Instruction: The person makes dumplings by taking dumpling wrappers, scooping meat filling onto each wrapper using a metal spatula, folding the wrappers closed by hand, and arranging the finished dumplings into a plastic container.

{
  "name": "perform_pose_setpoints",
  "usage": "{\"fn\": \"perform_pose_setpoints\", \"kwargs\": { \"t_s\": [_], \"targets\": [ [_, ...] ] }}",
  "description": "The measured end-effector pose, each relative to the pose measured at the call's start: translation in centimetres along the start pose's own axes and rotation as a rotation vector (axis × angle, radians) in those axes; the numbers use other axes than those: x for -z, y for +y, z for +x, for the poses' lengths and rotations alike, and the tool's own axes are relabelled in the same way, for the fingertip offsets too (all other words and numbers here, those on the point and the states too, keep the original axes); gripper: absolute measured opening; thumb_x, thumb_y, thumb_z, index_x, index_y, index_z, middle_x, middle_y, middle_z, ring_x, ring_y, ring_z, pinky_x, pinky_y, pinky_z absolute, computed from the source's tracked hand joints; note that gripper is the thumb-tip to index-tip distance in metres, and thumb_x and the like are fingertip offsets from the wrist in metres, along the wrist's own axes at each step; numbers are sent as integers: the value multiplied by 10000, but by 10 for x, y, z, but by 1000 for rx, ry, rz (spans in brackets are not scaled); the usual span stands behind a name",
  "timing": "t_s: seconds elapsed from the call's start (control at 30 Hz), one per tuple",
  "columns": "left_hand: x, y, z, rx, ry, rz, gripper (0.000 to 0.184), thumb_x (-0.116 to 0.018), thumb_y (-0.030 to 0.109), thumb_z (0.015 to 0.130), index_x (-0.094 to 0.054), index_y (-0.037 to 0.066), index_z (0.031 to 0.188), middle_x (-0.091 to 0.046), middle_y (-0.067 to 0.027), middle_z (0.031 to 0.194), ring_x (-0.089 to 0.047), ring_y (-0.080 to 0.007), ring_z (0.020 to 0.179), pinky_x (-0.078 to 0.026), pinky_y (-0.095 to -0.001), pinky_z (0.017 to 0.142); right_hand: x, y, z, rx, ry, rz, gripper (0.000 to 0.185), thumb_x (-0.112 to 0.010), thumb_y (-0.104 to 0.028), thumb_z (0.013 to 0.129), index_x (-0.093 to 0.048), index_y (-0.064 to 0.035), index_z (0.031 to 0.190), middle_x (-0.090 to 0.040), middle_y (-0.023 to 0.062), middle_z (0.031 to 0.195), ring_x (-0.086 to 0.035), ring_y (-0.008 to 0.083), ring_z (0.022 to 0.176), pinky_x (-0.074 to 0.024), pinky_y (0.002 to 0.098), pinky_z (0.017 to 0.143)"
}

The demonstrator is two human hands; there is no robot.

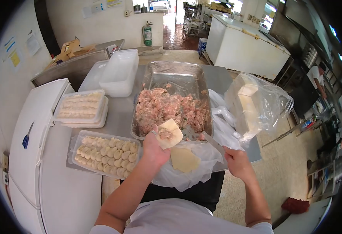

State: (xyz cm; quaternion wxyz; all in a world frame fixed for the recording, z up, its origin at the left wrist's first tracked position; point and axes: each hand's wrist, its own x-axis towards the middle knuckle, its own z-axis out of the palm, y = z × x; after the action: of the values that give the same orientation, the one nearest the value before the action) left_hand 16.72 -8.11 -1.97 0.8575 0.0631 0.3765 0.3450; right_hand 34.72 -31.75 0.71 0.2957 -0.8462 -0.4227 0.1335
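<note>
My left hand holds a square dough wrapper with a small lump of meat filling on it. My right hand is closed round the handle of a flat-bladed knife, whose tip carries a bit of meat at the front right corner of the metal tray. Ground meat mixture fills the near part of that tray. More wrappers lie on plastic just below my hands. Rows of folded dumplings sit in a plastic container at the left.
Lidded dumpling containers and empty plastic tubs stand at the left on the metal table. Stacked wrappers in a plastic bag lie at the right. A white chest freezer is behind; another person is at far right.
</note>
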Motion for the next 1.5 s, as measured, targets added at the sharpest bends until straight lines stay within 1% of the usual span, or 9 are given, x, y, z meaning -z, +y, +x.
{"fn": "perform_pose_setpoints", "kwargs": {
  "t_s": [0.33,0.43,0.63,1.03,1.13,1.2,1.27,1.33,1.5],
  "targets": [
    [-5,-13,-25,177,-143,207,500,-422,519,1074,-600,121,1319,-665,-59,1325,-589,-237,1256,-221,-453,1169,-7,-32,-29,248,267,-76,352,-679,-33,874,-776,-193,1173,-628,158,775,-647,372,705,-520,460,632],
    [-14,-15,-41,161,7,244,489,-366,497,1096,-597,123,1309,-693,-66,1268,-607,-246,1222,-252,-430,1156,-30,-63,-28,416,315,-160,399,-699,-9,821,-786,-217,1150,-600,99,778,-641,305,700,-516,428,597],
    [13,-3,-38,115,-191,112,474,-329,457,1117,-590,83,1244,-686,-134,1199,-636,-293,1138,-474,-422,1018,-45,-67,-31,474,313,-353,442,-729,-3,763,-796,-252,1122,-573,60,797,-624,275,706,-498,413,576],
    [57,35,-61,58,-117,93,491,-351,462,1113,-512,75,1370,-596,-78,1357,-555,-234,1260,-391,-449,1107,-81,-111,-50,573,203,-385,486,-689,13,746,-785,-241,1149,-566,51,807,-635,255,720,-522,402,589],
    [80,36,-50,82,-362,75,478,-425,426,1093,-502,59,1388,-605,-95,1341,-553,-251,1264,-369,-464,1132,-81,-115,-58,505,131,-274,439,-687,15,787,-783,-204,1155,-606,65,814,-645,270,743,-531,394,611],
    [110,47,-29,-603,-635,1041,426,-487,330,1064,-511,39,1374,-595,-113,1362,-563,-255,1253,-404,-450,1105,-85,-109,-57,398,40,-49,382,-688,12,834,-781,-171,1156,-636,81,822,-648,281,759,-532,374,631],
    [116,59,-40,-702,-721,1211,383,-558,234,1016,-542,15,1330,-615,-122,1336,-594,-258,1198,-453,-425,1042,-90,-97,-53,307,-85,275,333,-686,0,876,-780,-160,1153,-656,92,832,-644,290,752,-526,350,651],
    [98,75,-88,-215,-647,581,344,-639,138,949,-595,-12,1255,-664,-124,1263,-644,-259,1099,-515,-388,943,-90,-95,-51,289,-159,440,307,-685,-9,904,-781,-164,1150,-663,94,834,-636,295,737,-518,331,662],
    [96,90,-114,-571,-519,1366,315,-803,59,817,-712,60,1118,-744,-53,987,-676,-150,849,-534,-328,763,-81,-114,-56,510,-113,182,328,-709,-28,893,-787,-224,1145,-643,77,817,-631,301,689,-515,348,649]
  ]
}}
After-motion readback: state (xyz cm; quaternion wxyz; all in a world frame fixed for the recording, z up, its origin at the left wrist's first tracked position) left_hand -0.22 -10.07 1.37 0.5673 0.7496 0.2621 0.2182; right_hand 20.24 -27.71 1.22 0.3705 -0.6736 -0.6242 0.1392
